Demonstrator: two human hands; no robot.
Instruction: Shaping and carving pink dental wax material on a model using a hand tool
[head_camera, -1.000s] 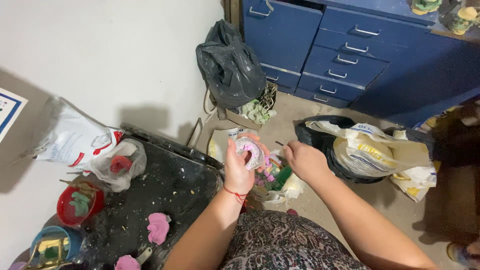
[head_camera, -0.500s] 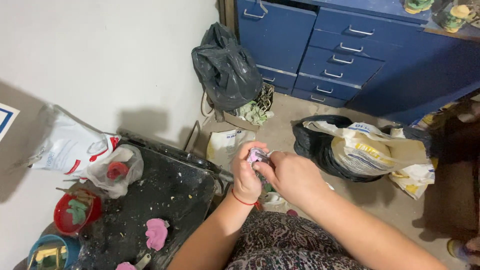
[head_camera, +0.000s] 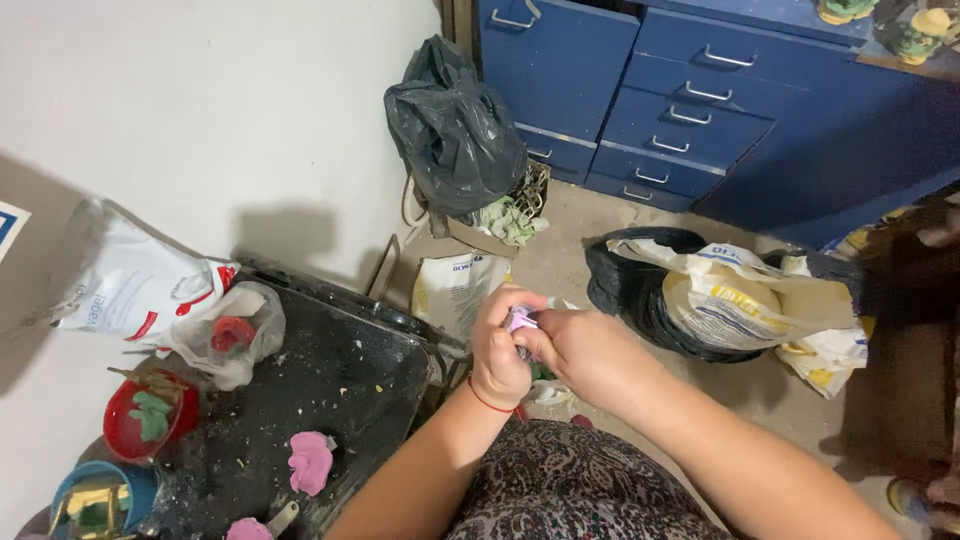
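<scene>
Since a second ago, both hands have been brought together: the right hand is now pressed against the left hand, fingers curled and pinching a small soft lilac piece between them. A pink doughy lump is seen at eight o'clock on the speckled black tray.

I see a pale purple piece between my hands, and a red thread on my left wrist. My lap cloth is brown with a pale swirling print. On the left, a black tray speckled white carries a pink lump, beside a red bowl of green bits. Far off, blue drawers and a black bag.
</scene>
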